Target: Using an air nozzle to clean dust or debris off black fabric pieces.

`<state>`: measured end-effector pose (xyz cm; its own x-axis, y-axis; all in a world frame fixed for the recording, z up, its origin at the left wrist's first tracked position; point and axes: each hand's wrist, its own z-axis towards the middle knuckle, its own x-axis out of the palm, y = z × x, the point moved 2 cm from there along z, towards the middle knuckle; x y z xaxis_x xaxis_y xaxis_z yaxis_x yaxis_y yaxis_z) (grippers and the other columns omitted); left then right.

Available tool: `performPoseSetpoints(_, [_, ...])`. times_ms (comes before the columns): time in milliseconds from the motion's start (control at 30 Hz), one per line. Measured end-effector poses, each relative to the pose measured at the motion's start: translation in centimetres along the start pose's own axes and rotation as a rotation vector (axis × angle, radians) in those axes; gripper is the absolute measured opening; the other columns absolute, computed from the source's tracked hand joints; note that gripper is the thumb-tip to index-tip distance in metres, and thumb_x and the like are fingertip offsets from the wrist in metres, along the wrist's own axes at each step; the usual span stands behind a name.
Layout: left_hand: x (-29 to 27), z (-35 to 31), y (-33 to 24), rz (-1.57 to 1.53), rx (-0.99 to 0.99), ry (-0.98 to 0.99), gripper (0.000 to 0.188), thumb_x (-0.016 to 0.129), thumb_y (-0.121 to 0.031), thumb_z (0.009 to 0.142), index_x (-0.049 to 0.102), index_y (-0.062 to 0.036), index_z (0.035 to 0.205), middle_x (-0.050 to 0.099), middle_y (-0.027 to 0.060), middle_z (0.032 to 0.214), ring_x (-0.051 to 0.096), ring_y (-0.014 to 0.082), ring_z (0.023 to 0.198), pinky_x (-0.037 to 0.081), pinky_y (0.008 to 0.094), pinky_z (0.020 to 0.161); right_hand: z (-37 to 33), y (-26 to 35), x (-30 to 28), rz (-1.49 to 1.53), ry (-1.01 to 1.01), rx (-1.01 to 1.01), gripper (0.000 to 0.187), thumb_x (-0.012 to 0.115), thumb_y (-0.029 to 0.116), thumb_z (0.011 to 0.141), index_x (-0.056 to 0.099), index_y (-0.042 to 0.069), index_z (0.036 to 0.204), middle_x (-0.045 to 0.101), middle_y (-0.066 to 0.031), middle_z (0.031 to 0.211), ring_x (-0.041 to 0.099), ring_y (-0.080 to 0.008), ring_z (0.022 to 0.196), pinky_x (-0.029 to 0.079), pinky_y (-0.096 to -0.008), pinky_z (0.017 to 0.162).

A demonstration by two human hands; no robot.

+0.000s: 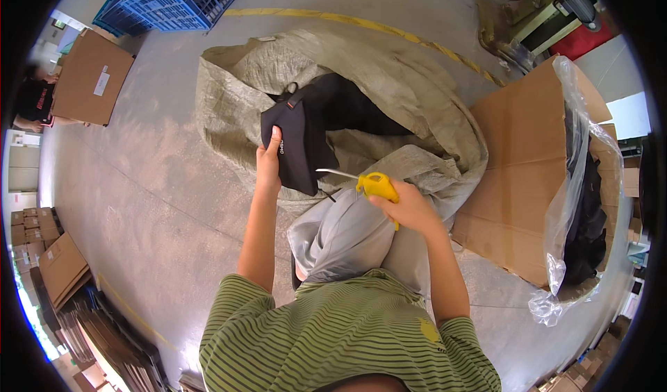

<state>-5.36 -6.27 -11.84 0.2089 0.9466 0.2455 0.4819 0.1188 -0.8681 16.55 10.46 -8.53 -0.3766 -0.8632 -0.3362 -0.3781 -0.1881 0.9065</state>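
My left hand (pixel 270 161) grips the near-left side of a black fabric bag (pixel 297 145), thumb lying on its front. The bag has a strap loop at the top and a dangling cord at the bottom. In my right hand (pixel 410 208) is a yellow air blow gun (pixel 377 186), fingers wrapped round its handle. Its thin metal nozzle points left, its tip close to the bag's lower right edge; whether it touches I cannot tell. Behind the bag, more black fabric (pixel 354 107) lies in a large beige woven sack (pixel 236 79) spread on the floor.
At my right stands a big cardboard box (pixel 514 177) lined with clear plastic, holding black items. Blue crates (pixel 167 6) are at the far left. A person carries a cardboard box (pixel 94 78) there. Flattened cardboard (pixel 62 270) leans at lower left. Yellow tape (pixel 333 17) crosses the floor beyond the sack.
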Motion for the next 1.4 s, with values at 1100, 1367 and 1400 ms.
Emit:
performPoseSetpoints(1100, [-4.2,-0.4,-6.7,0.379,0.131,0.126,0.045,0.061,-0.03,0.085,0.052,0.0037,0.113,0.062,0.0099,0.1,0.06,0.0154,0.085,0.048,0.0271,0.075,0.8,0.3,4.3,0.285,0.09,0.016,0.027,0.061,0.022,0.083,0.056,0.0,0.098,0.052,-0.0022,0.059,0.049,-0.0087,0.048,0.04,-0.0248,0.046])
performPoseSetpoints(1367, [-5.0,3.6,-3.8,-0.38,0.077,0.562,0.044,0.052,-0.027,0.089,0.046,-0.0013,0.124,0.052,0.0161,0.12,0.052,0.0252,0.11,0.046,0.0362,0.091,2.0,-0.1,6.4,0.398,0.383,0.04,0.028,0.061,0.024,0.083,0.057,0.002,0.1,0.053,-0.0011,0.058,0.049,-0.0091,0.047,0.04,-0.0254,0.046])
performPoseSetpoints(1400, [-7.5,6.4,-2.7,-0.573,-0.052,0.502,0.042,0.052,-0.027,0.088,0.049,-0.0009,0.12,0.053,0.0167,0.119,0.052,0.0265,0.108,0.049,0.0383,0.088,2.6,-0.4,6.4,0.453,0.117,0.023,0.028,0.061,0.024,0.083,0.056,0.003,0.1,0.053,-0.0011,0.06,0.048,-0.0086,0.048,0.04,-0.0249,0.045])
